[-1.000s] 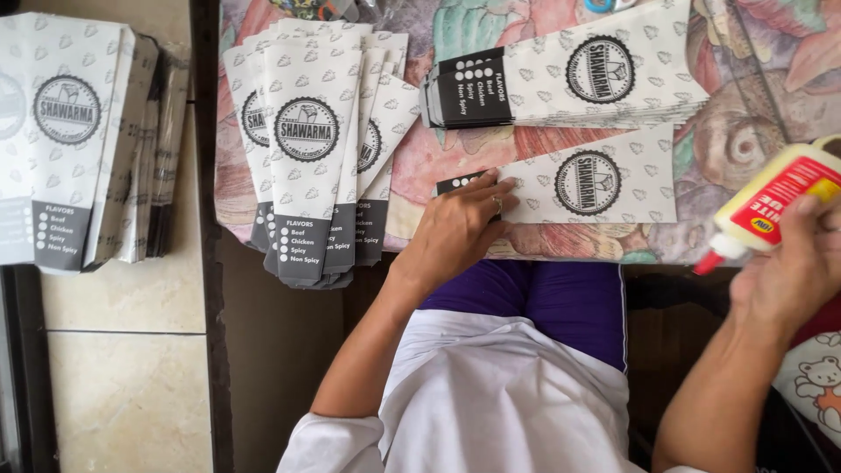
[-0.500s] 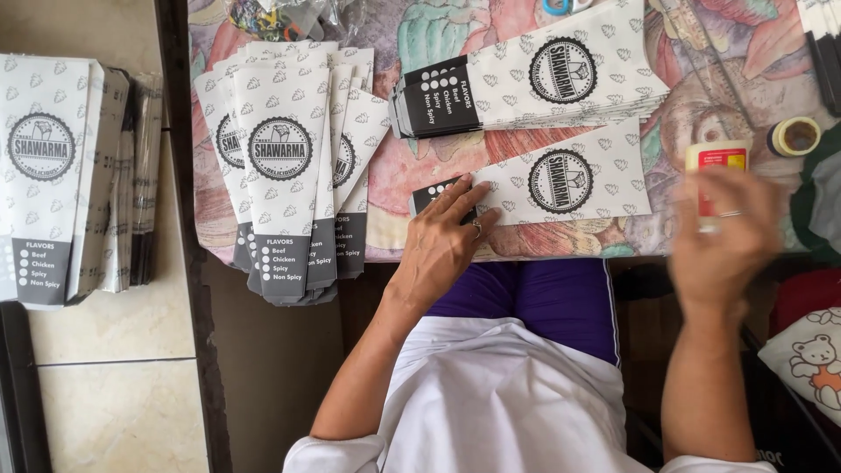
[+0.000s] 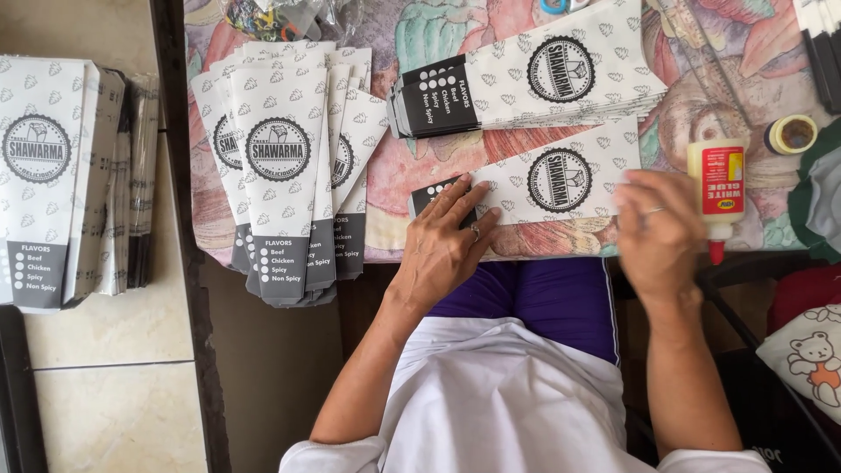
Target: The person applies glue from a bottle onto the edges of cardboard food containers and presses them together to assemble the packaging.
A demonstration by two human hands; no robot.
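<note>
A flat white paper pouch (image 3: 543, 180) with a round black logo and a dark end lies sideways near the table's front edge. My left hand (image 3: 442, 245) presses flat on its dark left end, fingers spread. My right hand (image 3: 657, 229) rests open over the pouch's right end, a ring on one finger, holding nothing. Just right of that hand lies a white glue bottle (image 3: 718, 188) with a red label and red tip, pointing toward me.
A stack of the same pouches (image 3: 526, 79) lies behind the single one. A fanned pile of pouches (image 3: 285, 166) overhangs the table's left front edge. More pouches (image 3: 53, 175) sit on the tiled floor at left. A tape roll (image 3: 791, 134) lies at right.
My right hand has put the glue bottle down on the table and moved left onto the pouch's right end. The left hand stays on the dark end.
</note>
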